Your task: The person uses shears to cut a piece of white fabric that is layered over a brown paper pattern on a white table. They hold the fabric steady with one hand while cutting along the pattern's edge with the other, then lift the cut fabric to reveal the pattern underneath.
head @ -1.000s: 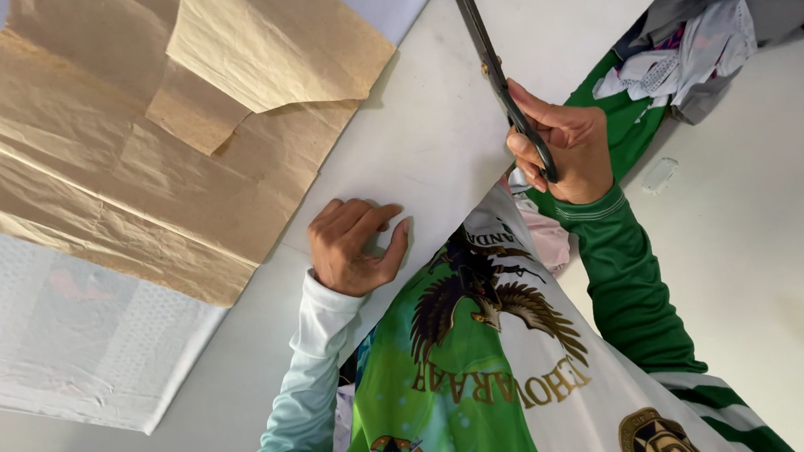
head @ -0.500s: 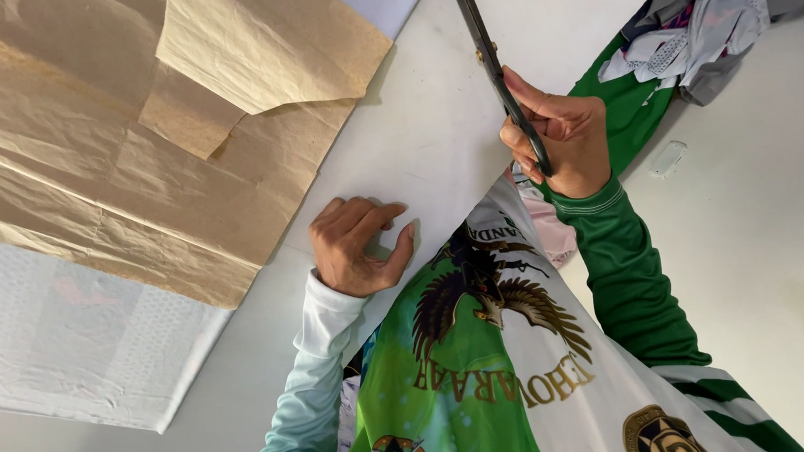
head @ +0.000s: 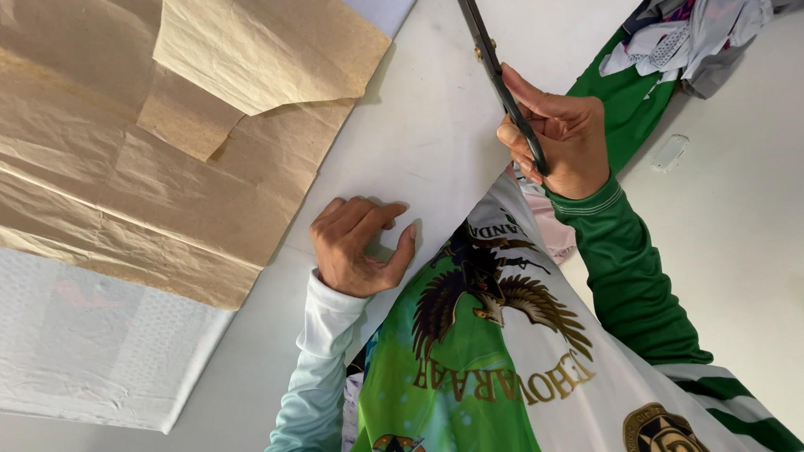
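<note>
We see a wide white worktop [head: 773, 252] filling most of the view, which comes to us turned upside down, so the person's arms reach in from the lower edge. Over the middle of the worktop lies a large sheet of white fabric [head: 432, 126], spread flat and running from the top edge down toward the lower left. On the left part of it rests a big piece of creased brown paper [head: 127, 182], folded over itself, with one flap turned back near the top. Below that paper lies a white mesh cloth [head: 74, 352], flat against the worktop. At the lower middle we see a green and white printed shirt [head: 493, 383] with a dark bird design, its upper edge just beside the cut edge of the white fabric. In the top right corner sits a heap of grey and white clothes [head: 723, 14], partly over a green garment. Our right hand [head: 557, 140], in a green sleeve, is closed around the handles of a pair of long dark scissors [head: 489, 58], whose blades point up along the white fabric toward the top edge. Our left hand [head: 357, 247], in a pale sleeve, holds nothing; it rests with fingers curled and thumb out, pressing down on the white fabric beside the shirt.
</note>
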